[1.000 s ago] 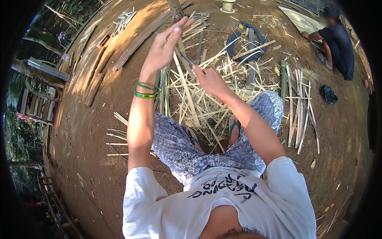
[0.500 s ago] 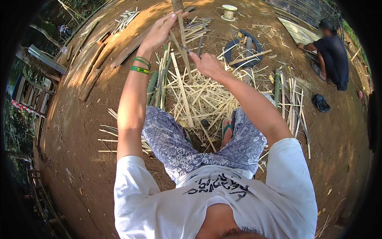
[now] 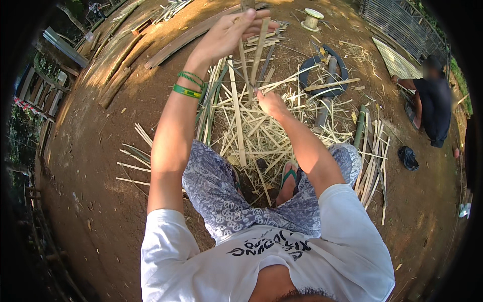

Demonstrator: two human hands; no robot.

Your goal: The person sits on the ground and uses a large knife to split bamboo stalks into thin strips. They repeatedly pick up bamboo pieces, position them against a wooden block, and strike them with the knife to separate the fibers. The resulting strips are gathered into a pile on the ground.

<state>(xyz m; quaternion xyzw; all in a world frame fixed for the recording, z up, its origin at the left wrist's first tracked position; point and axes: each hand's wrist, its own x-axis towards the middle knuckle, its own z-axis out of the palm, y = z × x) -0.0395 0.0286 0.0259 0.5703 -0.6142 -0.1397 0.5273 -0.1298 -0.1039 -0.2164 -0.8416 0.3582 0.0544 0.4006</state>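
Observation:
My left hand [image 3: 231,34] is raised at the far middle, its fingers stretched out behind the top of an upright bamboo strip [image 3: 260,48]. Whether the fingers touch the strip, I cannot tell. The strip is split into two pieces that spread apart toward the top and meet lower down. My right hand [image 3: 272,104] is closed on a knife; only a little of its dark blade [image 3: 253,87] shows, against the lower part of the split. Beneath both hands lies a heap of thin bamboo shavings [image 3: 264,133], and a longer flat bamboo strip [image 3: 235,113] rests on it.
Bundles of bamboo strips [image 3: 375,163] lie at my right. A black ring-shaped tyre [image 3: 343,70] with a grey pole [image 3: 326,98] is beyond the heap. Further right, a person [image 3: 435,103] crouches by a pale slatted panel [image 3: 395,58]. A black plastic bag [image 3: 407,157] and a spool [image 3: 312,19] are on the ground.
My right hand has come down and nearer with the knife, along the split strip. My left hand has shifted slightly right in the picture, and the whole view has tilted a little.

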